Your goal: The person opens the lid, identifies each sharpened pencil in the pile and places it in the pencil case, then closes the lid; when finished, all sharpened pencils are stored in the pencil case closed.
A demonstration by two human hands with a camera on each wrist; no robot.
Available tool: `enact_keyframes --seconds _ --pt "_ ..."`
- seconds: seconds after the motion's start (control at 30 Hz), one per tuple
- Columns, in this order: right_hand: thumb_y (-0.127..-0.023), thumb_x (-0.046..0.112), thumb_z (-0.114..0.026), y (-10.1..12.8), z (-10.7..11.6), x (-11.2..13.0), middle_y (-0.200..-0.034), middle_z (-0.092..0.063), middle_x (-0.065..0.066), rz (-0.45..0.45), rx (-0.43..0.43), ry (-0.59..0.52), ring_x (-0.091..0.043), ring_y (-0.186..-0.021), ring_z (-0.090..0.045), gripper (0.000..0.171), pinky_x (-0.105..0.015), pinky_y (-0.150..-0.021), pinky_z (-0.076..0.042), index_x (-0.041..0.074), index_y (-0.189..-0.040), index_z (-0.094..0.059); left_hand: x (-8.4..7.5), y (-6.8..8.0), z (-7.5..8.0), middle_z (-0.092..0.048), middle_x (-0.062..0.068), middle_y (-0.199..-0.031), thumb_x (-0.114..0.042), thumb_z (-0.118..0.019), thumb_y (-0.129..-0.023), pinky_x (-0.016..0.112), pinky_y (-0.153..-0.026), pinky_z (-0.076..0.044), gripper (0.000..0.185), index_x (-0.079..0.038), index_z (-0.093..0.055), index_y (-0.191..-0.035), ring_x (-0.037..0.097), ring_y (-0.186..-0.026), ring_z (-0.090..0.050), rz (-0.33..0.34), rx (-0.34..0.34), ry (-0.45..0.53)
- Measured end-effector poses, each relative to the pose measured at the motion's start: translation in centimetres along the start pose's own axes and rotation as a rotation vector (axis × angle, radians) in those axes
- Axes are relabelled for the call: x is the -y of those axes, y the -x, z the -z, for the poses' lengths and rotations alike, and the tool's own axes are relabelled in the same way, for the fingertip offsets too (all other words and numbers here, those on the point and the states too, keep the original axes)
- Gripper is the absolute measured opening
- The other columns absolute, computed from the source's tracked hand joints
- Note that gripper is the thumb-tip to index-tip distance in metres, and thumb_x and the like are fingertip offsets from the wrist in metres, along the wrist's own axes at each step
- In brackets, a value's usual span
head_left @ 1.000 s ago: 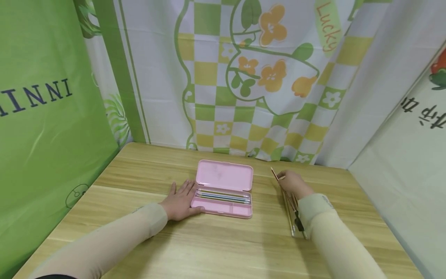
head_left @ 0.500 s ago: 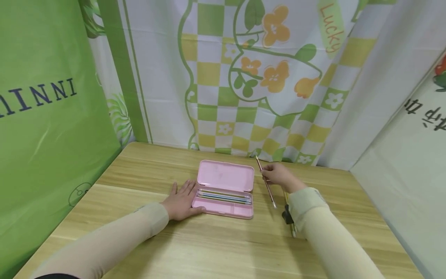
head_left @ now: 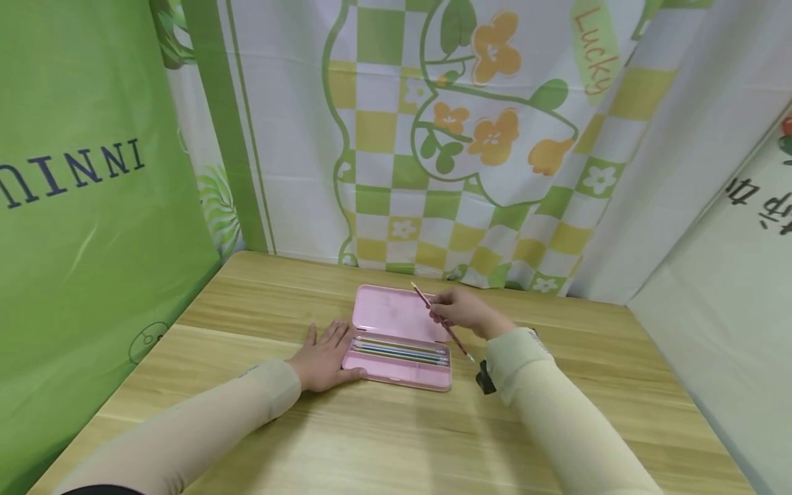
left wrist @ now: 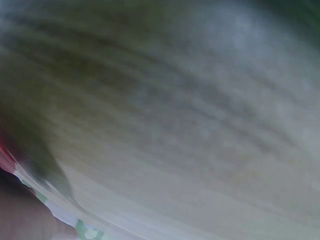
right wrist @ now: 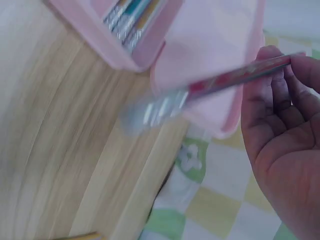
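A pink pencil case (head_left: 386, 377) lies with its lid thrown back on the wooden table, several pencils (head_left: 402, 351) side by side in its rear compartment. My left hand (head_left: 322, 361) rests flat with fingers spread at the case's left end, the thumb along the front corner. Between thumb and fingertips my right hand (head_left: 460, 311) pinches a dark red pencil (head_left: 452, 335), tilted, in front of the lid (head_left: 386, 309). In the right wrist view the red pencil's (right wrist: 215, 82) silver ferrule end is blurred and points away from the palm. The left wrist view shows mostly blurred surface.
A patterned curtain (head_left: 377, 165) hangs along the table's back edge, with a green cloth (head_left: 105, 227) at the left and a pale one at the right. A strip of yellow (right wrist: 77, 236) shows on the table in the right wrist view. The right sleeve covers part of the tabletop.
My right hand has lifted the red pencil from the pencils lying at the right and carried it left to the open lid. The left hand keeps its place at the case.
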State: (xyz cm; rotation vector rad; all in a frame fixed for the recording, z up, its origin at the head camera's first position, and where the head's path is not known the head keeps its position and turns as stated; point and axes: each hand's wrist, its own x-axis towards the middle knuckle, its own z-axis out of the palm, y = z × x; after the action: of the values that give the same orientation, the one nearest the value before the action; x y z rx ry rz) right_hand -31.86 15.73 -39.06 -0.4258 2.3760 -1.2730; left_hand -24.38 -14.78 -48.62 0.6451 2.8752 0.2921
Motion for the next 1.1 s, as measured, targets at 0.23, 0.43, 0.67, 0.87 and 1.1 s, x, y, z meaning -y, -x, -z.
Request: enact_keyframes --seconds 0.23,0.43,0.67,0.87,1.1 --pt "-0.101 0.007 -0.061 -0.9 -2.7 1.3 -0.092 -0.073 -0.008 0.088 0.030 0.292 -0.014 -0.084 -0.064 0.021 -0.028 -0.078 -0.052 -0.005 -0.114 -0.072 -0.2 -0.2 0.0 -0.009 0.020 -0.171 -0.072 -0.044 -0.099 0.067 -0.119 0.003 0.100 -0.003 -0.015 -0.165 0.036 -0.157 -0.003 -0.003 -0.008 0.005" --pt "-0.099 0.007 -0.064 -1.5 -4.2 1.7 -0.083 -0.072 -0.003 0.165 0.043 0.411 -0.007 -0.074 -0.058 0.019 -0.027 -0.074 -0.050 -0.004 -0.109 -0.075 -0.2 -0.5 -0.2 -0.010 0.019 -0.171 -0.075 -0.041 -0.098 0.067 -0.119 0.002 0.101 -0.004 -0.015 -0.166 0.035 -0.157 -0.003 -0.005 -0.011 -0.012" --pt "-0.098 0.007 -0.064 -2.1 -5.6 1.4 -0.099 -0.077 -0.007 0.166 0.059 0.455 -0.015 -0.091 -0.067 0.018 -0.033 -0.090 -0.054 -0.001 -0.110 -0.076 -0.4 -0.4 0.0 -0.011 0.021 -0.170 -0.073 -0.044 -0.098 0.067 -0.119 0.003 0.102 -0.002 -0.015 -0.165 0.037 -0.157 -0.004 -0.005 -0.015 0.019" --pt "-0.097 0.013 -0.069 -2.4 -6.8 1.2 -0.101 -0.076 -0.003 0.151 0.051 0.523 -0.017 -0.099 -0.067 0.014 -0.036 -0.096 -0.052 0.005 -0.104 -0.078 -0.3 -0.2 0.0 -0.011 0.021 -0.170 -0.072 -0.045 -0.099 0.067 -0.119 0.004 0.101 -0.001 -0.016 -0.165 0.037 -0.157 -0.004 0.000 -0.015 0.027" --pt "-0.094 0.011 -0.071 -2.6 -7.9 1.3 -0.089 -0.073 0.000 0.159 0.034 0.563 -0.014 -0.085 -0.063 0.007 -0.034 -0.089 -0.053 0.006 -0.095 -0.076 -0.2 0.1 0.1 -0.011 0.021 -0.170 -0.071 -0.046 -0.099 0.067 -0.119 0.003 0.101 -0.001 -0.016 -0.165 0.037 -0.157 -0.004 0.010 -0.014 0.026"
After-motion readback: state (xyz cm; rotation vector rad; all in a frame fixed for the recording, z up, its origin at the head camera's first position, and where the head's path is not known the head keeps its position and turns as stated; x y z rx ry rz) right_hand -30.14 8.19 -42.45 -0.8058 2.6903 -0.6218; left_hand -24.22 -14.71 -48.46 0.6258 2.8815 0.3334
